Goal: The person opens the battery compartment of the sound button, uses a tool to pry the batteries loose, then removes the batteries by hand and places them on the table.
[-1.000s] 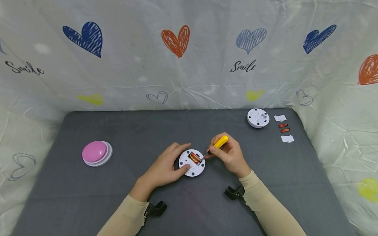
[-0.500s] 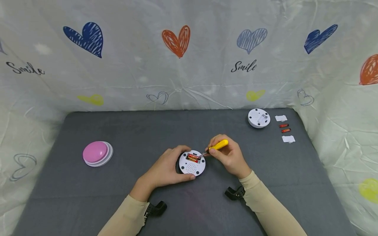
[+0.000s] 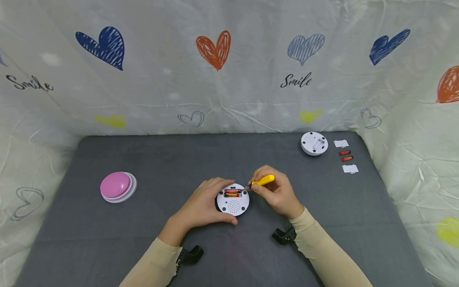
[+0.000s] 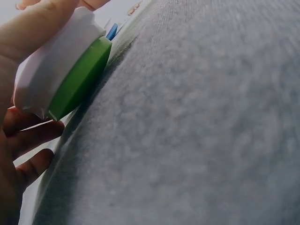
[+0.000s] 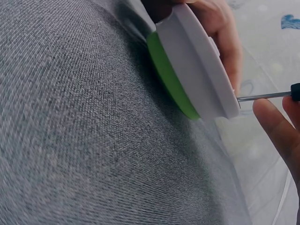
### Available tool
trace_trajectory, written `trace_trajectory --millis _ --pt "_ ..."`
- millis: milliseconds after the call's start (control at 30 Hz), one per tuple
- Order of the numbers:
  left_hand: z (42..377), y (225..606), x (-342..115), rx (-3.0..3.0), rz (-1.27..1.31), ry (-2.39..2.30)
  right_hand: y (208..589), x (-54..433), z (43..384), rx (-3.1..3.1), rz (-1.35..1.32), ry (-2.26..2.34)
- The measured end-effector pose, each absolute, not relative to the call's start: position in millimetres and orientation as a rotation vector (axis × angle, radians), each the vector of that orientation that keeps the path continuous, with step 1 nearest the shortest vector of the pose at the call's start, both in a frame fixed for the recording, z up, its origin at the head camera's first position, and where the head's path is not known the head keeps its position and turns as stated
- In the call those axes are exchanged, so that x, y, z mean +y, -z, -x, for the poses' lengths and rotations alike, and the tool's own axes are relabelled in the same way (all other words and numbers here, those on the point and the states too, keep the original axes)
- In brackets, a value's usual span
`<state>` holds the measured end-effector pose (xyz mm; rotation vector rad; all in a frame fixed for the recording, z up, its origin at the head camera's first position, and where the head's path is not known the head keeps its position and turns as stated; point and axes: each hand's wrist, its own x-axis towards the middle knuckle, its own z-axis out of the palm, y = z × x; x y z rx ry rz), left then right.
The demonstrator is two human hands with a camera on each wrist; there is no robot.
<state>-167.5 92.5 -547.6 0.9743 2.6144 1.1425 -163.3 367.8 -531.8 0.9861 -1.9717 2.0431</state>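
Note:
My left hand grips the side of a round white push button, thumb at the near side and fingers at the far side. It lies upside down, its green dome facing the table in the wrist views. Two red batteries sit side by side in its uncovered compartment. My right hand holds a screwdriver with a yellow handle. In the right wrist view, the metal shaft meets the button's flat underside; in the head view its tip is at the right end of the batteries.
At the left stands a pink-domed button on a white base. Towards the back right lies another overturned white button, its battery compartment uncovered. Beside it are two white covers and two loose red batteries. A printed curtain hangs behind the grey table.
The white button has turned counterclockwise, so its batteries now lie level. The left thumb has slid from its top to its near edge. The screwdriver handle has tilted lower, its tip staying by the batteries.

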Motion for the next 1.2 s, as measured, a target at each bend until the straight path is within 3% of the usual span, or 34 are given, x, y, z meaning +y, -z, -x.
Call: trace_trajectory --millis 567,933,1200 --pt "168.2 550.5 88.5 2.569 -0.896 -1.182 530.3 359.8 159.1 -2.008 -0.975 -2.057" --pt "165.7 550.6 91.8 2.659 -0.872 -1.117 540.3 359.8 159.4 -1.688 -0.746 -2.502" --pt "166.0 550.6 93.1 2.687 -0.885 -1.116 539.6 360.1 160.8 -1.68 -0.742 -2.499"
